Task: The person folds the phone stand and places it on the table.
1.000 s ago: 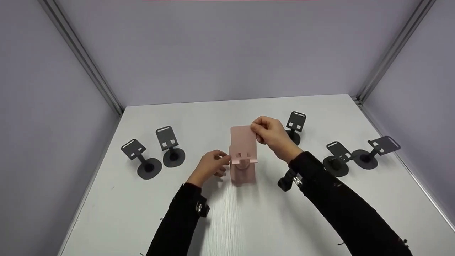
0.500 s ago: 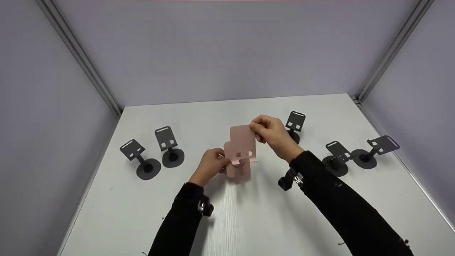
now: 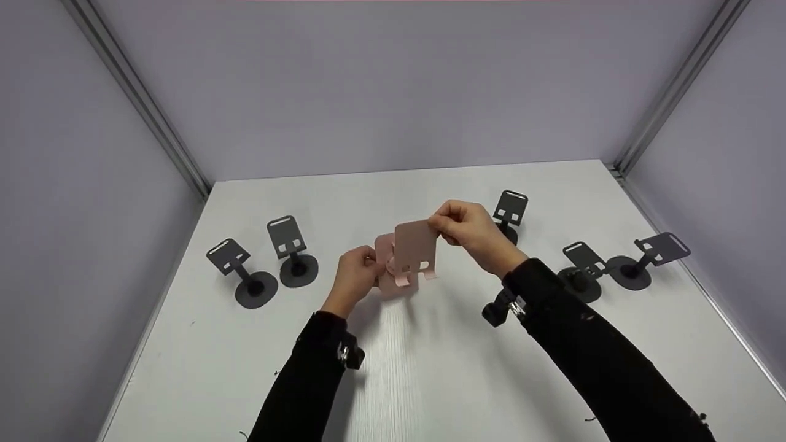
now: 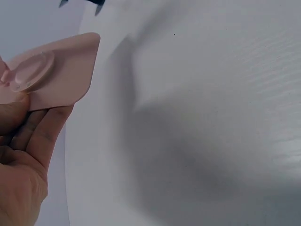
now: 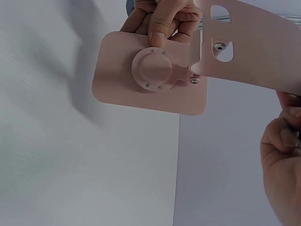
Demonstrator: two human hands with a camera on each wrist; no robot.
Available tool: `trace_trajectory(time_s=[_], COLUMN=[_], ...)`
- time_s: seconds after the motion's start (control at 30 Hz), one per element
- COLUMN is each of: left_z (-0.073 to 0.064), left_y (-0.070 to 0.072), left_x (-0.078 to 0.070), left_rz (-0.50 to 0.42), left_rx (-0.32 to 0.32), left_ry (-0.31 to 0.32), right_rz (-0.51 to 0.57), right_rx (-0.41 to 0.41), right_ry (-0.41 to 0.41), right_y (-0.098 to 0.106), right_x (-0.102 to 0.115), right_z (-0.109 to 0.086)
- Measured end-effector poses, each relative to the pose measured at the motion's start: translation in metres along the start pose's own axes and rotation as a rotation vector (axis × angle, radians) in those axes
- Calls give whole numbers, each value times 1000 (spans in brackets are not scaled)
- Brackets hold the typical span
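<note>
Between both hands is a pink phone stand (image 3: 415,245), raised over the white table, its shadow falling below. My left hand (image 3: 355,276) pinches the edge of its base plate (image 5: 117,70), thumb on the face near the round hinge disc (image 5: 153,69). At the opposite end, my right hand (image 3: 470,233) pinches the upper corner of the cradle plate, which has two cut-out holes and two bent lips. In the right wrist view, base and cradle stand at an angle, joined by a short hinged arm. The left wrist view shows the left fingers (image 4: 44,136) under the base plate.
Two dark grey phone stands (image 3: 287,238) (image 3: 228,255) stand on the left of the table (image 3: 479,393). On the right are a grey stand (image 3: 511,209) behind my right hand and two more (image 3: 583,264) (image 3: 663,249) close together. Pale walls (image 3: 393,86) enclose the back and sides.
My left hand has gone from beside the stand to gripping its base, and has drawn the base up and left. The cradle has turned relative to it. My right hand keeps its pinch.
</note>
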State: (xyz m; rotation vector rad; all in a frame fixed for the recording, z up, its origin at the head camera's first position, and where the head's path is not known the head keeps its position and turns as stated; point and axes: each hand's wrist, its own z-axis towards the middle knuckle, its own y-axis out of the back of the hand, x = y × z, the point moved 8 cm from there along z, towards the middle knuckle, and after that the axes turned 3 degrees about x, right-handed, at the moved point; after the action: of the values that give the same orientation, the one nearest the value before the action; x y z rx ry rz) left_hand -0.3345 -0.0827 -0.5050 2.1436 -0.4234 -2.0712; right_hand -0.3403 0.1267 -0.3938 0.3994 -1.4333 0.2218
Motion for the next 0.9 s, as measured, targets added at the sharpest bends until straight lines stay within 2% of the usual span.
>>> trace_trajectory(time_s=[0.33,0.67,0.9], left_z=[-1,-4,-6], left_y=[15,22,25], left_x=[-15,-29,-33], left_rz=[197,316,384], left_rx=[-152,-251,-286], left_ry=[-182,-277,-319], right_rz=[-17,-74,-113], right_rx=[45,115,164], right_ry=[-19,-51,-82], right_y=[-2,-3,0], right_x=[-4,-8,-14], right_z=[-1,-3,-2])
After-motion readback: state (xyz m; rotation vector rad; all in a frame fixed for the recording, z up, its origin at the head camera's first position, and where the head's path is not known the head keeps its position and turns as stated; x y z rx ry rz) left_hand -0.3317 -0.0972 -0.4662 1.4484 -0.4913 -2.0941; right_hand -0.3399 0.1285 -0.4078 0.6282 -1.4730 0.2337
